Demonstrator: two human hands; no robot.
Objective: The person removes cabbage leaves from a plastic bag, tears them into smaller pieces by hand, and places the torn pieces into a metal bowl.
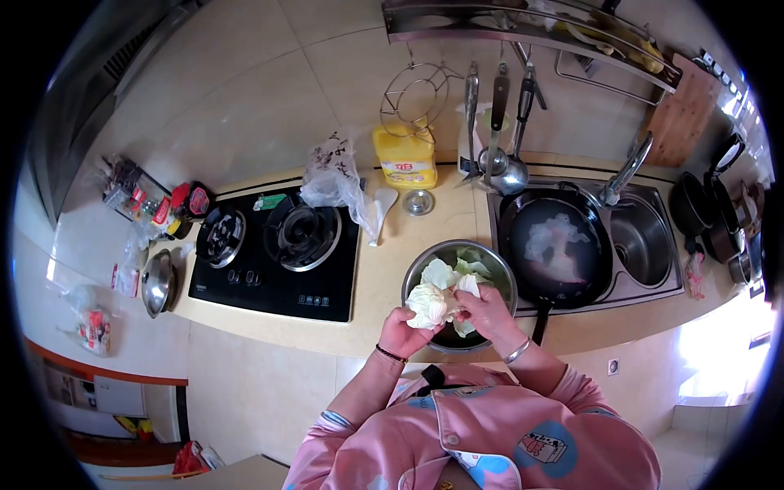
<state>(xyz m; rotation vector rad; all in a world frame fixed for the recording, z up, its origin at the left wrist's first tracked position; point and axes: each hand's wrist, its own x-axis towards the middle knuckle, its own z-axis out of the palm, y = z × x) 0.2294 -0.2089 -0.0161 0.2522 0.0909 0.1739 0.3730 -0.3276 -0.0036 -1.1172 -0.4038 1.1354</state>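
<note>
My left hand (402,329) is closed around a pale cabbage (427,305), held over a steel bowl (411,273) on the counter. From the other side, my right hand (485,314) grips a cabbage leaf (468,285) at the head's edge; whether that leaf is torn free I cannot tell. Loose green leaf pieces (472,267) lie inside the bowl. My fingertips partly hide where the cabbage and the leaf meet.
To the right, a black frying pan (600,273) with whitish contents rests over the sink (670,269). A gas stove (327,286) is at left, with a plastic bag (335,175) at its back edge. Behind the bowl stand a yellow jug (406,155) and hanging ladles (513,175).
</note>
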